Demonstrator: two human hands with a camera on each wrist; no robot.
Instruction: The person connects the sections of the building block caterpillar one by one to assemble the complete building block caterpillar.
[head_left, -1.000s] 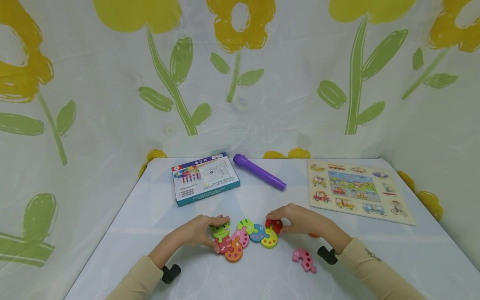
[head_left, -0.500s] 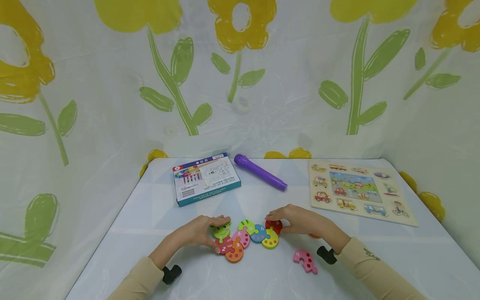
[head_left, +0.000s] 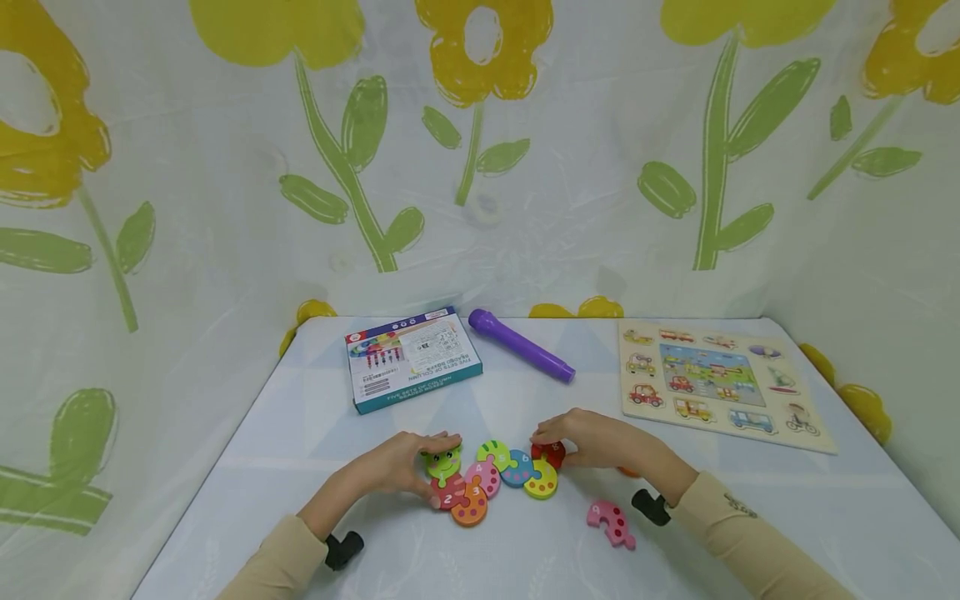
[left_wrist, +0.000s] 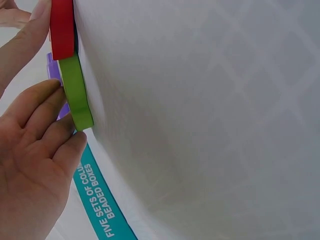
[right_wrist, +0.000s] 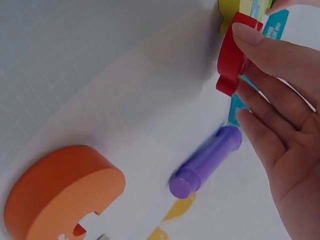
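Numbered caterpillar puzzle pieces lie linked in a wavy row on the table. My left hand (head_left: 393,462) holds the head end: its fingers lie along the green face piece (head_left: 442,460), its thumb against the red piece marked 2 (head_left: 450,493). From there the row runs through orange (head_left: 469,510), pink, green and blue pieces to a yellow one (head_left: 542,481). At the other end my right hand (head_left: 596,440) pinches a red piece (right_wrist: 232,55) touching the yellow one. A loose pink piece marked 9 (head_left: 615,525) lies nearer me. An orange piece (right_wrist: 60,185) sits under the right wrist, mostly hidden in the head view.
Behind the row stand a flat teal-edged box (head_left: 412,358) and a purple toy microphone (head_left: 521,344). A wooden vehicle puzzle board (head_left: 723,383) lies at the back right. Flower-printed fabric (head_left: 525,242) rises behind the table.
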